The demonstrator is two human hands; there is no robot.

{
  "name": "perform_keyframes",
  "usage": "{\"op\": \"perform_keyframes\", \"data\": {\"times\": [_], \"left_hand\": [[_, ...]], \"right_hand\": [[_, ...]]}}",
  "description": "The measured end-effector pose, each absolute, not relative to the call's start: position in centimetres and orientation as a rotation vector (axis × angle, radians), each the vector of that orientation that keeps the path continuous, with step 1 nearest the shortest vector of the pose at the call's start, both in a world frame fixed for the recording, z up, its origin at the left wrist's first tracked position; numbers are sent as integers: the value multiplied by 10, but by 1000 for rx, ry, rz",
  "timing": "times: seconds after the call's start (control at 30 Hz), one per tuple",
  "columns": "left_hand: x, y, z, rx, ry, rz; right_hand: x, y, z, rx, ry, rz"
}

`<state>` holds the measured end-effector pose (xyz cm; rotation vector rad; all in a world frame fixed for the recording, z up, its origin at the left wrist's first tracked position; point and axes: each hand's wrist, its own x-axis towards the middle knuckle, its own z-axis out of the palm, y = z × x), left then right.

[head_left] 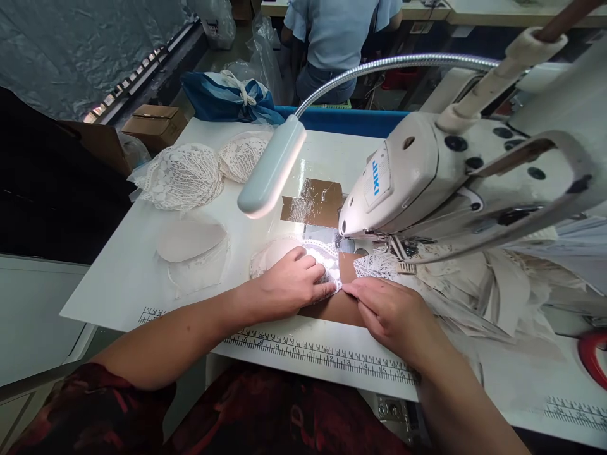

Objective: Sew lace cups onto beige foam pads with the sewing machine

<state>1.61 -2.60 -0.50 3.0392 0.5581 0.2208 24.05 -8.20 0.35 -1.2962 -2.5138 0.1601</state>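
Observation:
A white lace bra cup (272,253) lies on the sewing machine bed, its lace edge running up to the needle area of the sewing machine (393,189). My left hand (296,281) rests on the cup with curled fingers, thumb and fingertips holding the lace near its right edge. Thumb and forefinger of my right hand (393,309) pinch the lower tip of that lace, close beside my left thumb. Brown tape (332,309) covers the bed under both hands. Part of the cup is hidden beneath my left hand.
A lamp (272,167) on a bendy neck hangs above the work. Lace cups (183,177) are stacked at the back left, with a beige cup piece (190,241) nearer. Fabric pieces (493,291) pile up at right, near a red ring-shaped object (592,357). Another person (334,38) sits beyond.

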Motion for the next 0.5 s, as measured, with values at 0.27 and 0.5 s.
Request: {"op": "perform_keyframes", "data": {"times": [0.27, 0.5], "left_hand": [[17, -23, -5, 2972, 503, 279], [18, -26, -10, 2963, 603, 322]], "right_hand": [[235, -83, -6, -1365, -2589, 118], [234, -83, -4, -1383, -2588, 80]]}}
